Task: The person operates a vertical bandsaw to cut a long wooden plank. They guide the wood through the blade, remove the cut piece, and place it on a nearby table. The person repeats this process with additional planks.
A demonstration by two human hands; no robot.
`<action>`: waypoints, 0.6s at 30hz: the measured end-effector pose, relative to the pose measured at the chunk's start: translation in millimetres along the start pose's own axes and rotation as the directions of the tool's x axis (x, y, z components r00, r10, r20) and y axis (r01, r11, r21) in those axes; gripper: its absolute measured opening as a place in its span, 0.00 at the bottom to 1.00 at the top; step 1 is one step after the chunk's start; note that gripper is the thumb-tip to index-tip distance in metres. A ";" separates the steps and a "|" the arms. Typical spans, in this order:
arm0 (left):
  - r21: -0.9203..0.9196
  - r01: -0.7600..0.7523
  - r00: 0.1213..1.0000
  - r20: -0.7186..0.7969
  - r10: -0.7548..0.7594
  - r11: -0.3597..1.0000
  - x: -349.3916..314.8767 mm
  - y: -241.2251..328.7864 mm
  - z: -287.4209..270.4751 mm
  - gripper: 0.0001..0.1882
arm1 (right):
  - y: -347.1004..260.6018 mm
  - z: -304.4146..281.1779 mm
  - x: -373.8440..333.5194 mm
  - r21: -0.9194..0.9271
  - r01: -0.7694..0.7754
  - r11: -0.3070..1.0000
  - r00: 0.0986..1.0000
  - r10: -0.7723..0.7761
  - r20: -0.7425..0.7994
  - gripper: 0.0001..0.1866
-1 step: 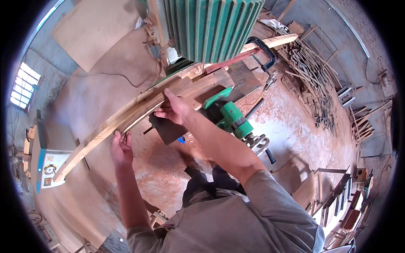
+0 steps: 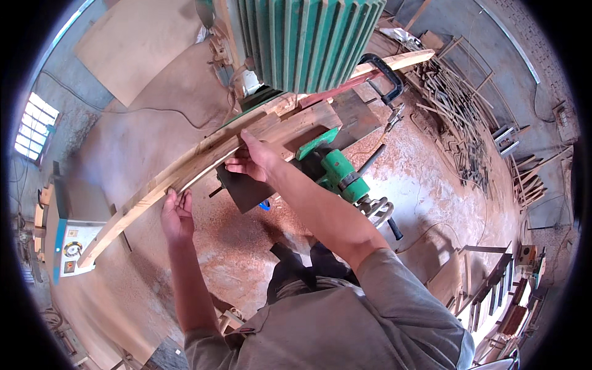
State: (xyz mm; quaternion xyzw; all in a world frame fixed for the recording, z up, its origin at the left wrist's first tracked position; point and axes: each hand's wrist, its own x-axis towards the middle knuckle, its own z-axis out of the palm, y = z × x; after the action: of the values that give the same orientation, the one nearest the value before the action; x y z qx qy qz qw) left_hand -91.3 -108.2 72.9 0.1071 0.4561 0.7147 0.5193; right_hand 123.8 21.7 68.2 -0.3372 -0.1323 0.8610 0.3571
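My right hand (image 2: 256, 159) grips a wooden strip (image 2: 213, 158) lying against a long wooden rail (image 2: 126, 213), thumb on top and fingers curled beneath. At the strip's near left end, the fingers of my left hand (image 2: 177, 216) pinch its edge. Beyond my right hand the strip meets a wider wooden board (image 2: 308, 126) on a dark metal machine table (image 2: 246, 190). A green holding device (image 2: 342, 176) with a handle stands beside that board. Above the rail hangs a ribbed green motor housing (image 2: 302, 52), which hides what lies under it.
A black C-clamp (image 2: 391, 83) grips the rail's far end. At the left stands a control box (image 2: 73, 246) with a dial. Scrap sticks (image 2: 453, 111) lie piled on the right, and sawdust covers the floor (image 2: 425, 191). A large sheet (image 2: 135, 49) leans at the back left.
My left hand has shifted very slightly up along with the strip's near end. My right hand looks unmoved.
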 end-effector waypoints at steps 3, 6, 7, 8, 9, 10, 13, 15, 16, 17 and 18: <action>0.002 -0.003 1.000 0.013 0.003 1.000 24.6 -8.4 2.4 0.12 | -9.4 -3.8 -0.8 -0.151 -0.114 0.982 0.992 0.105 -0.068 0.23; 0.019 -0.022 0.999 0.026 0.021 1.000 39.7 -16.3 6.6 0.11 | -4.8 -5.4 -18.7 -0.261 -0.122 0.958 0.992 0.117 -0.035 0.22; 0.035 -0.020 0.999 0.027 0.019 0.999 43.9 -17.4 8.8 0.11 | -2.0 -7.1 -28.1 -0.263 -0.117 0.958 0.993 0.121 -0.001 0.21; 0.051 -0.021 1.000 0.024 0.020 0.998 47.0 -17.6 9.0 0.11 | 0.4 -7.4 -41.2 -0.289 -0.105 0.951 0.992 0.120 0.034 0.20; 0.062 -0.017 1.000 0.015 0.016 0.998 51.1 -17.8 5.6 0.11 | 2.3 -7.6 -55.1 -0.317 -0.094 0.944 0.990 0.122 0.070 0.20; 0.073 -0.013 1.000 0.006 0.013 0.997 56.3 -19.0 0.5 0.11 | 4.8 -8.8 -68.3 -0.366 -0.073 0.928 0.991 0.109 0.076 0.21; 0.131 0.039 0.999 -0.040 -0.034 0.991 62.4 -28.9 -2.0 0.11 | 8.7 -14.2 -110.9 -0.487 -0.001 0.874 0.990 0.070 0.123 0.21; 0.173 0.068 0.997 -0.057 -0.059 0.983 65.9 -36.4 0.6 0.12 | 3.7 -17.3 -141.5 -0.543 0.054 0.838 0.981 0.059 0.187 0.22; 0.192 0.074 0.996 -0.054 -0.065 0.979 68.9 -41.6 3.7 0.12 | -0.7 -20.1 -154.7 -0.557 0.102 0.824 0.977 0.024 0.213 0.20; 0.209 0.085 0.996 -0.051 -0.076 0.974 70.1 -47.9 7.8 0.12 | -6.0 -23.9 -168.5 -0.571 0.147 0.808 0.972 -0.011 0.235 0.19; 0.198 0.093 0.995 -0.041 -0.086 0.976 68.9 -52.3 13.1 0.13 | -12.7 -27.6 -180.7 -0.584 0.191 0.789 0.964 -0.040 0.262 0.17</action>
State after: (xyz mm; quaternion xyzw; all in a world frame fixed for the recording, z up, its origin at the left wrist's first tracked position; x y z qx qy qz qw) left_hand -79.6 -41.0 18.3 0.1264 0.5382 0.6429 0.5302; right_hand 242.6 -96.9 141.6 -0.3201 -0.4622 0.7835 0.2648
